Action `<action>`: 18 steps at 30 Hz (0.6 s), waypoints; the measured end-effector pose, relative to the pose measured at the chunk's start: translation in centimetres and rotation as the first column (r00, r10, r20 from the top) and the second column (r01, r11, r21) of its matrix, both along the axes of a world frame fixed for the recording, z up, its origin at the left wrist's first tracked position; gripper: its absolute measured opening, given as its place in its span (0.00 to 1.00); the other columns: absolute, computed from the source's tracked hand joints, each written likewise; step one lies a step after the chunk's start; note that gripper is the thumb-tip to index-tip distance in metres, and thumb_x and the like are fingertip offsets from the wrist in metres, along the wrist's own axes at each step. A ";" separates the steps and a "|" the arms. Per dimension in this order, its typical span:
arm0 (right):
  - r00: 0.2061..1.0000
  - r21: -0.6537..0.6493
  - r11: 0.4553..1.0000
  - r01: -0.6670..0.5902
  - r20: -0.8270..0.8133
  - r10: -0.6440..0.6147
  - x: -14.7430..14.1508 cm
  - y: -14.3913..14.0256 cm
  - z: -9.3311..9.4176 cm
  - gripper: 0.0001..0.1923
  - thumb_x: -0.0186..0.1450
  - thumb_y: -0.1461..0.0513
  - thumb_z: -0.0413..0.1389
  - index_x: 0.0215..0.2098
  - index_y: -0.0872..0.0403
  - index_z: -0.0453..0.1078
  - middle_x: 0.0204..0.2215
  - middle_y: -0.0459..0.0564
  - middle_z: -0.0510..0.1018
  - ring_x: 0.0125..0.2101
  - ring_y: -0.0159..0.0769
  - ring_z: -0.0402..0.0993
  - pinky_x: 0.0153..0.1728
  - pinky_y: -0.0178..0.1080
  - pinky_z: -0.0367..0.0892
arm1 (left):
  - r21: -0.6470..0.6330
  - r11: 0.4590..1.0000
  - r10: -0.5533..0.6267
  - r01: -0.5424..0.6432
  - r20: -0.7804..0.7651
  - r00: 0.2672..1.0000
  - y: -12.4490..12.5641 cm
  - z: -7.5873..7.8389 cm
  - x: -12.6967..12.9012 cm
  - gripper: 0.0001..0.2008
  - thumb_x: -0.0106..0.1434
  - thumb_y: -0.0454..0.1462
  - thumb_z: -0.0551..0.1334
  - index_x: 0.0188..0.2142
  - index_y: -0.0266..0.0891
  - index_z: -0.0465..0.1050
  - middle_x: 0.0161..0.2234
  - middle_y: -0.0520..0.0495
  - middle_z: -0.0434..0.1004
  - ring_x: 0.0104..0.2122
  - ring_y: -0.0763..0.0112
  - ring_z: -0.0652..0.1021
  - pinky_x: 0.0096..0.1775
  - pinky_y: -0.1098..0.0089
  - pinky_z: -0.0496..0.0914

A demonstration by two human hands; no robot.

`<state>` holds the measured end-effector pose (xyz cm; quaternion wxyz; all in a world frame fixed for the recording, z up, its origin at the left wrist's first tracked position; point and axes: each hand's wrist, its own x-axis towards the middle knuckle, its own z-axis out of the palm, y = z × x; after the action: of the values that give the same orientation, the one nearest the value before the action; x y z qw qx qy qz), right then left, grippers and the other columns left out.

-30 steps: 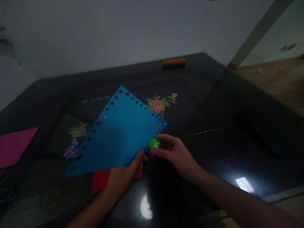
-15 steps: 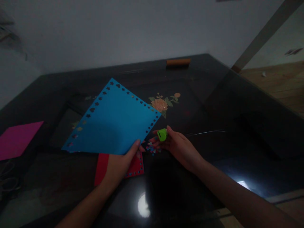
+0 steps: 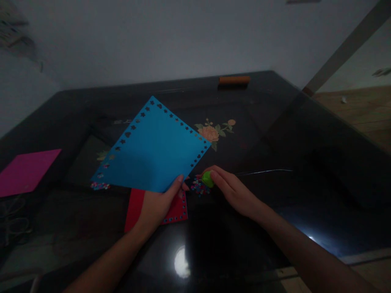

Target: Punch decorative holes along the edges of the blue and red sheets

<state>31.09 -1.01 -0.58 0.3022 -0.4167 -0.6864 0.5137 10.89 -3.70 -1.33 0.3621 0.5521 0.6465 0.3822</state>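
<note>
Already your left hand (image 3: 159, 203) pinches the blue sheet (image 3: 152, 150), punched along three edges with the near edge unpunched, lifted above the tabletop (image 3: 275, 134), while your right hand (image 3: 233, 189) grips the green punch (image 3: 207, 179) beside it.

The right hand (image 3: 235, 191) is drawing the small green punch (image 3: 207, 179) off the near right edge of the blue sheet (image 3: 152, 150) and lowering it to the dark glass table (image 3: 305, 162), where it is now coming to rest just beside a scatter of punched confetti (image 3: 199, 188). The left hand (image 3: 159, 205) is lifting the sheet away to the left and farther from the table, uncovering more of the red sheet (image 3: 134, 205) lying beneath it. A second small cluster of confetti (image 3: 100, 186) is now showing past the blue sheet's left corner.
</note>
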 end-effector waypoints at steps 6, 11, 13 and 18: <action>0.977 0.156 0.975 -0.156 0.169 0.130 0.3 0.2 0.4 0.15 0.71 0.56 0.41 0.40 0.53 0.67 0.40 0.53 0.74 0.44 0.38 0.69 0.47 0.42 0.62 | 0.008 1.000 -0.001 0.000 0.061 0.998 0.1 0.4 0.3 0.14 0.58 0.44 0.59 0.20 0.42 0.73 0.20 0.52 0.77 0.26 0.67 0.78 0.39 0.68 0.71; 0.985 0.179 0.974 -0.136 0.133 0.113 0.6 0.4 0.6 0.16 0.71 0.54 0.43 0.45 0.51 0.68 0.45 0.53 0.74 0.48 0.40 0.68 0.50 0.44 0.61 | -0.011 1.000 -0.002 0.003 0.080 0.997 0.1 0.7 0.5 0.13 0.58 0.44 0.59 0.21 0.42 0.74 0.20 0.52 0.77 0.25 0.67 0.78 0.37 0.68 0.72; 0.993 0.150 0.984 -0.092 0.092 0.079 0.7 0.5 0.6 0.16 0.71 0.54 0.43 0.44 0.51 0.69 0.43 0.52 0.75 0.45 0.40 0.70 0.47 0.43 0.62 | -0.018 1.000 0.000 0.001 0.071 0.997 0.1 0.7 0.5 0.13 0.58 0.44 0.59 0.21 0.42 0.74 0.20 0.52 0.77 0.25 0.66 0.78 0.37 0.67 0.72; 0.995 0.126 0.990 -0.065 0.077 0.055 0.8 0.5 0.8 0.15 0.70 0.54 0.45 0.40 0.52 0.70 0.38 0.51 0.76 0.41 0.39 0.71 0.43 0.41 0.63 | -0.002 1.000 -0.004 0.004 0.027 1.000 0.0 0.5 0.2 0.15 0.58 0.45 0.59 0.19 0.42 0.73 0.22 0.50 0.78 0.28 0.64 0.79 0.42 0.65 0.71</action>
<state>31.85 -0.48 0.17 0.2875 -0.3940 -0.7410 0.4616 11.14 -3.68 -0.86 0.3719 0.5480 0.6408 0.3882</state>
